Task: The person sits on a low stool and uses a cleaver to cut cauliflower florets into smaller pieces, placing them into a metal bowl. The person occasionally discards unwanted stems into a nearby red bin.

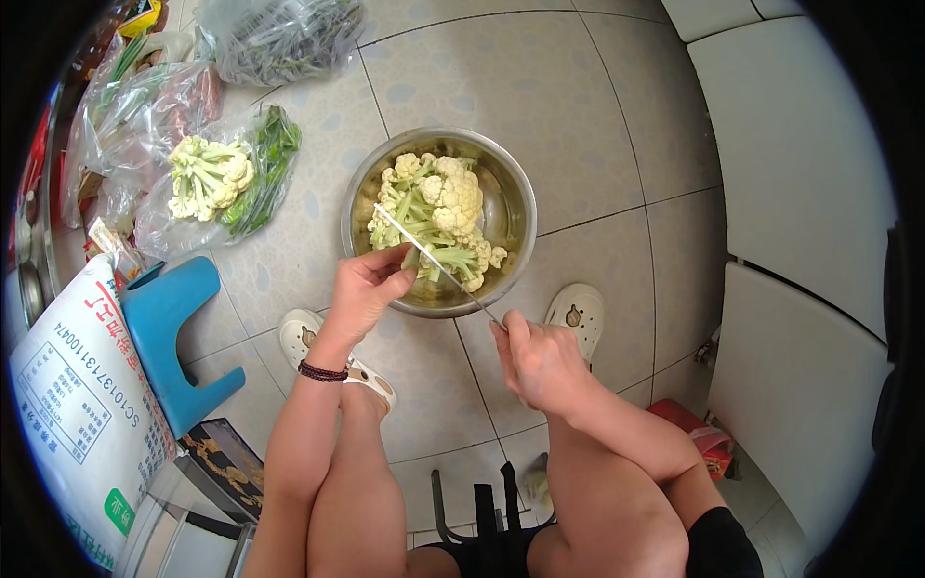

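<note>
A stainless steel bowl (527, 189) sits on the floor between my feet. Pale cauliflower pieces (457, 196) with green stems fill much of it. Over the bowl's near left side, my left hand (370, 287) pinches a cauliflower stem (410, 258) between thumb and fingers. My right hand (538, 359) grips a knife whose handle is hidden in the fist. Its thin blade (442, 268), seen nearly edge-on, slants up and left across the cauliflower and passes close by my left fingertips. Whether the edge touches the stem I cannot tell.
At left, another cauliflower piece (209, 177) lies on a plastic bag of green leaves (269, 173). More vegetable bags (278, 43) lie beyond. A blue plastic stool (170, 325) and a printed white sack (94, 412) stand nearer. White cabinet fronts (795, 166) line the right.
</note>
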`<action>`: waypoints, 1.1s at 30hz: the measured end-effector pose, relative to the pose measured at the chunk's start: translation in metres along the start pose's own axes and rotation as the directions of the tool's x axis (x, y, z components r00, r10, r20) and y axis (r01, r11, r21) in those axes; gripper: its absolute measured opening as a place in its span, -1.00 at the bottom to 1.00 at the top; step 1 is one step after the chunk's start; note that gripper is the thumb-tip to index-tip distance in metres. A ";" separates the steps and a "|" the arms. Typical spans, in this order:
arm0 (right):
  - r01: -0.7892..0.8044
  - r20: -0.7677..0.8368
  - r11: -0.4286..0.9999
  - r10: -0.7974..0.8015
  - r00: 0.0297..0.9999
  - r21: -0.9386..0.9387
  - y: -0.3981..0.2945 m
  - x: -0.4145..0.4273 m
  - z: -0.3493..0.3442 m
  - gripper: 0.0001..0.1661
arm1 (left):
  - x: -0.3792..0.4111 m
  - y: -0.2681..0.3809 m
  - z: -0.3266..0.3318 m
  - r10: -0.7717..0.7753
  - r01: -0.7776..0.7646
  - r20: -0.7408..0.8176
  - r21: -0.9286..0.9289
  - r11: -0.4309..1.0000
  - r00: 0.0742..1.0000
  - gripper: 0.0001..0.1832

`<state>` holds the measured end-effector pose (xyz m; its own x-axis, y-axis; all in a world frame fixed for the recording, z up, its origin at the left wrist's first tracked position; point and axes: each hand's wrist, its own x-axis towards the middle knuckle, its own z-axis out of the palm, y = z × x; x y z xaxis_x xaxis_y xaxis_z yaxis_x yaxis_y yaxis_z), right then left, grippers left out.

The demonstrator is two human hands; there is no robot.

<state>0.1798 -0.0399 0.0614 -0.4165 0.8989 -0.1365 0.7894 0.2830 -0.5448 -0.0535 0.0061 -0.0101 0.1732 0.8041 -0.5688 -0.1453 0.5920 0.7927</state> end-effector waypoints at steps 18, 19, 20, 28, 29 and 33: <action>-0.341 -0.041 0.902 0.364 0.931 0.264 0.012 -0.008 -0.014 -0.81 | 0.017 -0.016 -0.020 0.275 -0.136 -0.164 0.571 0.810 0.947 -0.41; -0.345 -0.062 0.899 0.374 0.925 0.269 0.012 -0.008 -0.017 -0.81 | 0.019 -0.014 -0.015 0.309 -0.159 -0.141 0.619 0.769 0.941 -0.40; -0.350 -0.084 0.896 0.385 0.919 0.274 0.013 -0.008 -0.020 -0.81 | 0.021 -0.013 -0.009 0.341 -0.182 -0.116 0.665 0.725 0.933 -0.40; -0.425 -0.192 0.838 0.505 0.842 0.341 0.025 -0.013 -0.030 -0.73 | 0.053 0.009 0.042 0.528 -0.255 -0.003 0.873 0.416 0.849 -0.13; -0.426 -0.195 0.838 0.507 0.840 0.341 0.026 -0.014 -0.031 -0.72 | 0.059 0.013 0.053 0.488 -0.240 -0.021 0.852 0.465 0.873 -0.06; -0.423 -0.190 0.818 0.521 0.832 0.390 0.026 -0.014 -0.031 -0.71 | 0.073 0.010 0.066 0.392 -0.227 0.148 0.960 0.164 0.908 -0.07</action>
<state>0.2197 -0.0347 0.0751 0.1505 0.9591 -0.2397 0.6460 -0.2790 -0.7105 0.0217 0.0673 -0.0297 0.2446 0.9540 -0.1733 0.8719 -0.1382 0.4699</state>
